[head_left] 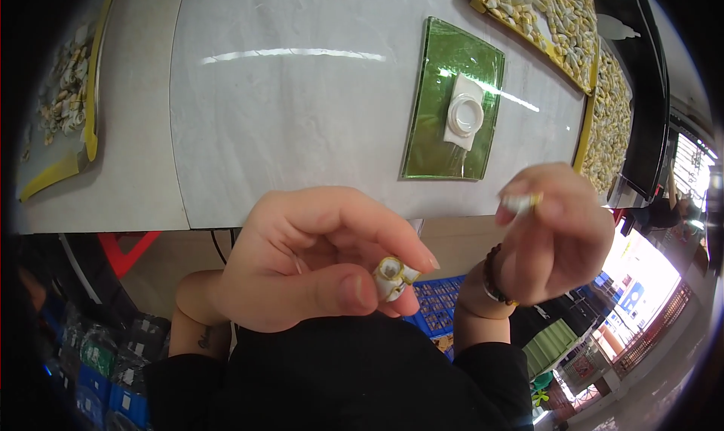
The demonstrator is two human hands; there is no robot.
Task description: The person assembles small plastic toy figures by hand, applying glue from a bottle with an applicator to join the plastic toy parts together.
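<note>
My left hand (302, 261), in front of my body, pinches a small white piece (392, 279) with yellow edges and a round opening facing up. It could be a ceramic or shell-like ornament; its exact kind I cannot make out. Raised to the right, my right hand (562, 223) grips a small white piece with a yellow end (520, 202) between thumb and fingers. The two hands are well apart. Beyond them on the table lies a green glass plate (452, 54), bearing a folded white pad (469, 85) and a small round white dish (465, 116).
A pale grey table (302, 122) spans the front. Yellow-edged trays (584, 76) of many small white-and-yellow pieces stand at the far right, another tray (92, 92) at the left. Below the table are a blue crate (437, 306), a green crate (554, 346) and a red object (128, 248).
</note>
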